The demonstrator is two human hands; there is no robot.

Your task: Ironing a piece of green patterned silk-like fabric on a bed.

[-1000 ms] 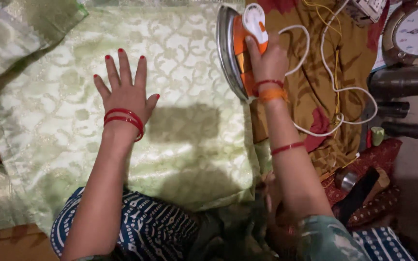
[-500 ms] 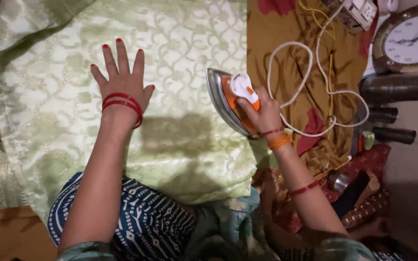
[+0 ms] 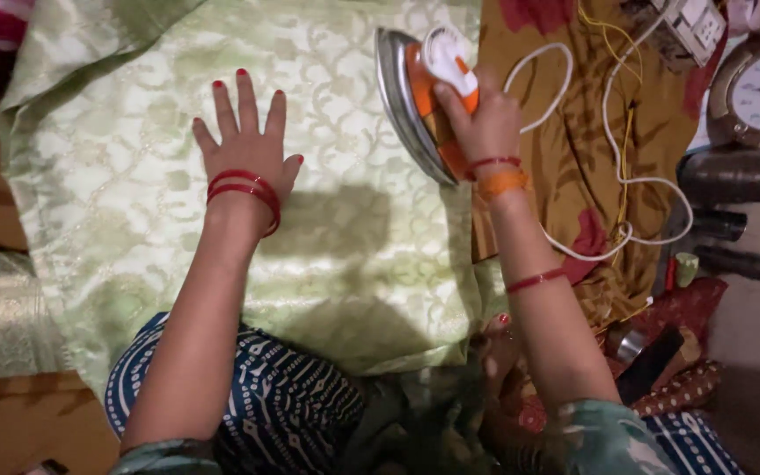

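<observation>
A pale green patterned cloth [image 3: 222, 176] lies spread flat and fills the left and centre of the view. A brown sheet [image 3: 573, 167] lies at its right edge. The iron [image 3: 424, 97] stands tilted on its side at the cloth's right edge, soleplate facing left. A white cord [image 3: 609, 176] loops across the sheet. The right hand [image 3: 481, 123] has its fingers clenched around the iron handle. The left hand [image 3: 248, 149] rests palm down on the cloth, fingers released and spread.

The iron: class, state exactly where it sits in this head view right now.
The iron is at top centre, gripped by the right hand, tilted on edge at the right border of the pale green cloth, beside the white cord.
</observation>
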